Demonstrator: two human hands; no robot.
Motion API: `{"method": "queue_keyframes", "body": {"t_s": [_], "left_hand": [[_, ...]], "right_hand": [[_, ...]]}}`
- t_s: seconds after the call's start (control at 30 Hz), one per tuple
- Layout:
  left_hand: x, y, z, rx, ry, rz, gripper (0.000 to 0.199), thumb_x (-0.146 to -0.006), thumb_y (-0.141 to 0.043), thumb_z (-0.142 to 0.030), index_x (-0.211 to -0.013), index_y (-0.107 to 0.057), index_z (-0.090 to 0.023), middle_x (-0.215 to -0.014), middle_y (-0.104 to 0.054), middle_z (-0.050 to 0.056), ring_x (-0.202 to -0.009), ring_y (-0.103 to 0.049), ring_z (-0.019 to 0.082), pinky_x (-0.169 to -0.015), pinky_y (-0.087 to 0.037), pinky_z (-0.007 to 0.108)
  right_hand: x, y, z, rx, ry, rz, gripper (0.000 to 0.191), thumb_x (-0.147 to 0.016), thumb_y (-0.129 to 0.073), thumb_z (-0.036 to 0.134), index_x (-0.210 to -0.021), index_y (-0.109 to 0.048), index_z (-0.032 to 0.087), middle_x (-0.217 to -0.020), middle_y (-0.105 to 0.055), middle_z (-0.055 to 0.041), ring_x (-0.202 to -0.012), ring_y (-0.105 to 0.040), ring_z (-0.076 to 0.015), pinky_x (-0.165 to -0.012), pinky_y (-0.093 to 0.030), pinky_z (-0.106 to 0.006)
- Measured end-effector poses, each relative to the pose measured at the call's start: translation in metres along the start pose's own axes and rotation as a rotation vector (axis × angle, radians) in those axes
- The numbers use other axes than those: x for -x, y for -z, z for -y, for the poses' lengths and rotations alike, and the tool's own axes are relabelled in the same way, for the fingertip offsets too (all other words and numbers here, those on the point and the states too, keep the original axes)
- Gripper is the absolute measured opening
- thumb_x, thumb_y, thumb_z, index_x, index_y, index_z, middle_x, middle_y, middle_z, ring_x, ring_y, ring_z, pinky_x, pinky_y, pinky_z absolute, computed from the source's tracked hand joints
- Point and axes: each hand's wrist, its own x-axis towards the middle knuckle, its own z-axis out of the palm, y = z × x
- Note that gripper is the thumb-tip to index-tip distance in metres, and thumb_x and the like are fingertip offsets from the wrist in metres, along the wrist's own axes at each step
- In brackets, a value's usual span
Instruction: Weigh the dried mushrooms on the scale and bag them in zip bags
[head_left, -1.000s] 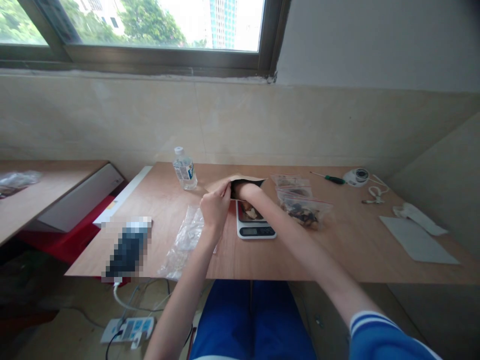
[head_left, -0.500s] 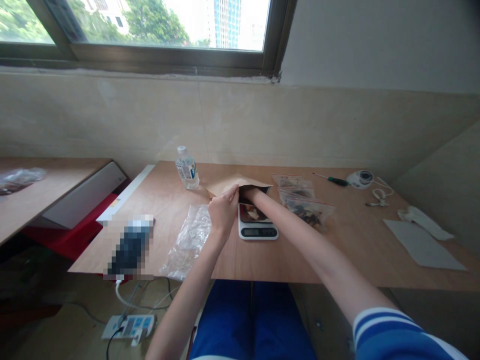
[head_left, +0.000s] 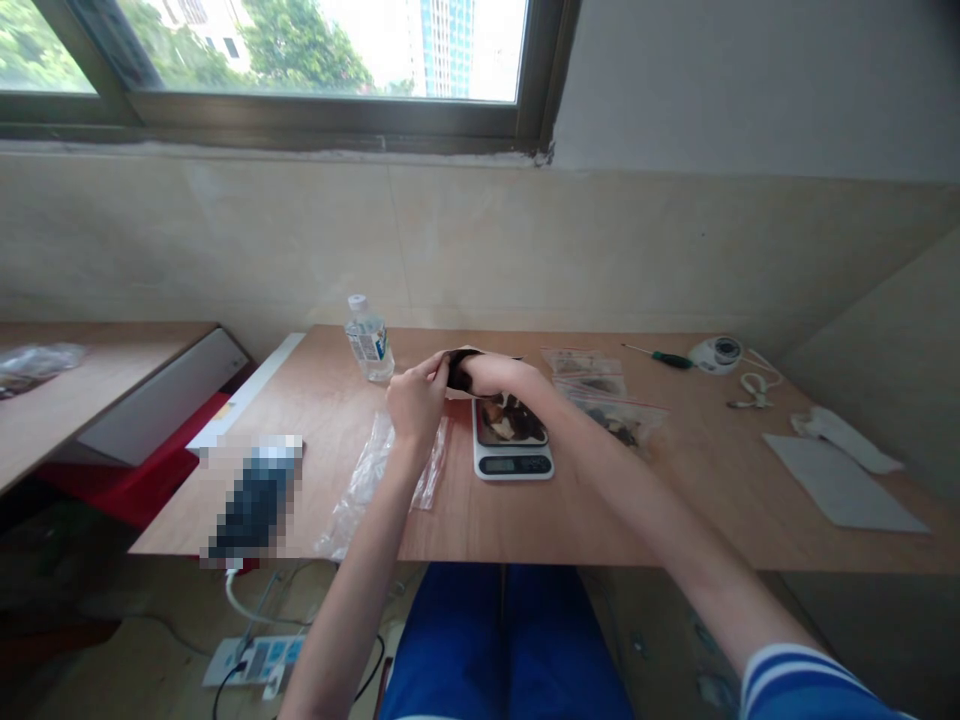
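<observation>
My left hand [head_left: 416, 398] and my right hand [head_left: 496, 376] meet above the wooden table [head_left: 510, 525], both gripping a kraft paper pouch [head_left: 457, 368] with a dark inner lining. Most of the pouch is hidden by my fingers. Just below my right hand stands a digital kitchen scale [head_left: 510, 465] with dark and tan dried pieces [head_left: 504, 420] on its top. A clear plastic bag [head_left: 373, 482] lies under my left wrist. Behind the scale lie zip bags [head_left: 611, 415] holding similar dried pieces.
A water bottle [head_left: 367, 340] stands at the back left of the table. At the right lie a green-handled screwdriver [head_left: 667, 358], a white round device [head_left: 716, 353], a white cable [head_left: 754, 390] and a grey sheet [head_left: 844, 483]. A pixelated object [head_left: 255, 495] lies at the front left.
The pouch now lies flatter and looks narrower, its tall flap no longer standing up. My hands have shifted slightly left, showing more of the scale's top.
</observation>
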Motion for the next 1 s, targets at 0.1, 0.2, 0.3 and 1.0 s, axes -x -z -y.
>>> {"method": "queue_keyframes", "body": {"t_s": [0.1, 0.2, 0.3, 1.0], "left_hand": [[0.001, -0.001, -0.001, 0.008, -0.005, -0.004, 0.032, -0.086, -0.046, -0.041, -0.102, -0.071, -0.028, -0.087, -0.073, 0.007, -0.081, -0.068, 0.022, -0.066, -0.044, 0.025], [0.002, -0.002, -0.001, 0.021, -0.005, -0.005, 0.033, -0.086, -0.046, -0.041, -0.101, -0.071, -0.027, -0.087, -0.073, 0.007, -0.080, -0.068, 0.023, -0.065, -0.044, 0.026], [0.000, -0.001, 0.001, 0.037, -0.009, 0.000, 0.033, -0.085, -0.046, -0.042, -0.099, -0.072, -0.027, -0.086, -0.073, 0.007, -0.081, -0.068, 0.023, -0.064, -0.045, 0.027], [-0.044, -0.034, 0.029, 0.452, -0.279, -0.188, 0.054, -0.082, -0.055, -0.039, -0.124, -0.031, -0.016, -0.129, -0.039, 0.017, -0.124, -0.041, 0.022, -0.104, -0.035, 0.038]], "right_hand": [[0.007, 0.001, -0.003, -0.008, 0.042, -0.027, 0.031, -0.077, -0.054, 0.006, -0.105, -0.065, 0.012, -0.110, -0.066, -0.0132, -0.093, -0.063, -0.0253, -0.071, -0.048, -0.027], [0.016, -0.001, -0.006, -0.082, 0.087, -0.098, 0.031, -0.073, -0.052, -0.001, -0.095, -0.068, 0.014, -0.100, -0.070, -0.0094, -0.088, -0.065, -0.0225, -0.071, -0.048, -0.025], [0.037, -0.001, -0.008, -0.271, 0.152, -0.283, 0.034, -0.073, -0.050, -0.003, -0.096, -0.067, 0.016, -0.095, -0.070, -0.0059, -0.085, -0.065, -0.0181, -0.074, -0.048, -0.024], [0.051, -0.152, -0.025, -0.324, -0.023, -0.792, 0.013, -0.082, -0.061, 0.020, -0.083, -0.072, 0.026, -0.100, -0.068, -0.0048, -0.096, -0.054, -0.0233, -0.083, -0.040, -0.040]]}}
